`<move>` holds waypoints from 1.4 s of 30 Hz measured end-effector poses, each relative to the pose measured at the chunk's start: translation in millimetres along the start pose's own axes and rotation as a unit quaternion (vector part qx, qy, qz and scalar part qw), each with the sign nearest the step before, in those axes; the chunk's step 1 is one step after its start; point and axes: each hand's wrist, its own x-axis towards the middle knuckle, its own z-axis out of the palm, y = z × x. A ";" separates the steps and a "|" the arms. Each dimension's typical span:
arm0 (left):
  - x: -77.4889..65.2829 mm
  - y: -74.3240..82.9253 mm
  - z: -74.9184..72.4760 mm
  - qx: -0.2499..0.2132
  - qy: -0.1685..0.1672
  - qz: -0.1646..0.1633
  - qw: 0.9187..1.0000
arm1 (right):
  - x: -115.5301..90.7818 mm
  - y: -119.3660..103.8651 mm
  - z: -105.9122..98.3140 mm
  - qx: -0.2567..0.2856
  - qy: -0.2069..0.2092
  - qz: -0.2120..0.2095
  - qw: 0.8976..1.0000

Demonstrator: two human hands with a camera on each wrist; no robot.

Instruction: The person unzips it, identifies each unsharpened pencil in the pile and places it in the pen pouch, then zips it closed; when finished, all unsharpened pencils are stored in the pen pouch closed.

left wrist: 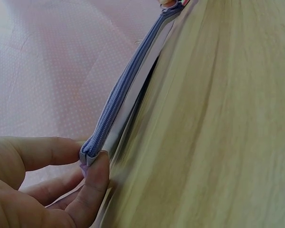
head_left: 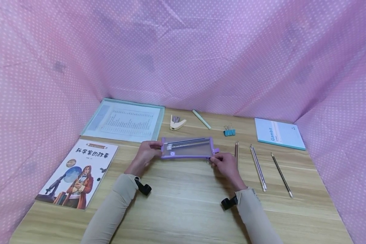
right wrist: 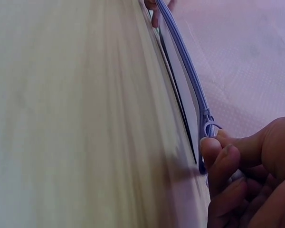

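A see-through pencil case (head_left: 187, 152) with purple trim lies in the middle of the table, its zipper (left wrist: 116, 102) along the near edge. Several pencils (head_left: 186, 143) show through its mesh. My left hand (head_left: 146, 154) pinches the case's left end between thumb and fingers. At the right end my right hand (head_left: 227, 164) pinches the zipper pull (right wrist: 210, 127), a small purple loop at the slider. The slider sits by the right corner, and the zipper's teeth look joined along the edge in the left wrist view.
Right of the case lie loose pencils (head_left: 258, 167), one dark pencil (head_left: 282, 175) and a blue notebook (head_left: 280, 134). Behind it are a stapler (head_left: 177, 123), a pale green pen (head_left: 201, 119) and a teal binder clip (head_left: 229, 132). A document folder (head_left: 125, 120) and a book (head_left: 77, 173) lie left.
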 end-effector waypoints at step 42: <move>-1.4 0.9 -0.2 0.088 0.031 0.031 0.995 | -25.1 12.2 -30.7 -0.100 -0.074 -0.053 0.991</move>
